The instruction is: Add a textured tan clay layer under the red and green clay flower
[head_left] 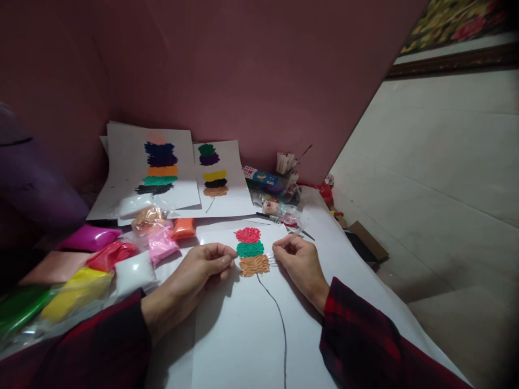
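Observation:
On a white sheet of paper (239, 335), three textured patches of soft clay are stacked: red (247, 235), green (250, 249) and light brown (254, 265). A dark line curves down from the brown patch. My left hand (206, 265) is at the patches' left side, thumb and fingertips pinched together; anything between them is too small to make out. To the right, my right hand (299, 259) has thumb and index finger closed. Pale prongs of a plastic fork (272, 260) stick out below its thumb toward the brown patch; the fork's handle is hidden by the hand.
Bagged clay in several colours, including a yellow bag (77, 292) and a white one (135, 271), lies at left. Sheets with coloured clay bands (186, 189) lean at the back. Small packages (263, 178) and tools crowd the back right; a cardboard box (367, 243) stands beyond the table edge.

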`<action>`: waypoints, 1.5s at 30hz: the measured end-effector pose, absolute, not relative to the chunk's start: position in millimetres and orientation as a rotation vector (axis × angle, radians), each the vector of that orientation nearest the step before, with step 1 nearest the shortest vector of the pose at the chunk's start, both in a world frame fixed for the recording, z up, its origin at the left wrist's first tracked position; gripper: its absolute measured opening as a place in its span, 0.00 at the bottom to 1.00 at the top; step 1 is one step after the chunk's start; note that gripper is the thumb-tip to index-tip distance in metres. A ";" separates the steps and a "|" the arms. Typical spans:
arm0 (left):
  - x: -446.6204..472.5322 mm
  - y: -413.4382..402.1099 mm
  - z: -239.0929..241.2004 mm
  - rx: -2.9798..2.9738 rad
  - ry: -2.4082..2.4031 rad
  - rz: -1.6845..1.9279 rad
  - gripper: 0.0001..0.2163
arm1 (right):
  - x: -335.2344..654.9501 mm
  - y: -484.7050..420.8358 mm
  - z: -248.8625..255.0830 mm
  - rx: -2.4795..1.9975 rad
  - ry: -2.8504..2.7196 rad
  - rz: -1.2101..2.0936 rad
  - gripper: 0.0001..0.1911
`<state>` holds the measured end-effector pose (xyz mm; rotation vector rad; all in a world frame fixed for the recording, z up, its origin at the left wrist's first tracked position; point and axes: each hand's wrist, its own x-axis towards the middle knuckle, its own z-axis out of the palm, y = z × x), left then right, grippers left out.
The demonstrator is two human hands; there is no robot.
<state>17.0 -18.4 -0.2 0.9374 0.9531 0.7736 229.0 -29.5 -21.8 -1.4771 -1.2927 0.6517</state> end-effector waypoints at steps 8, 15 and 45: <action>16.7 -17.9 -3.9 0.961 0.967 0.768 0.08 | 227.7 -28.9 -21.2 -1.492 -1.352 0.600 0.04; 17.0 -19.3 -1.8 0.968 0.981 0.769 0.08 | 228.9 -27.8 -23.2 -1.528 -1.410 0.519 0.04; 18.6 -20.1 10.4 0.668 0.687 0.825 0.06 | 226.5 -36.2 -20.3 -1.221 -1.118 0.714 0.11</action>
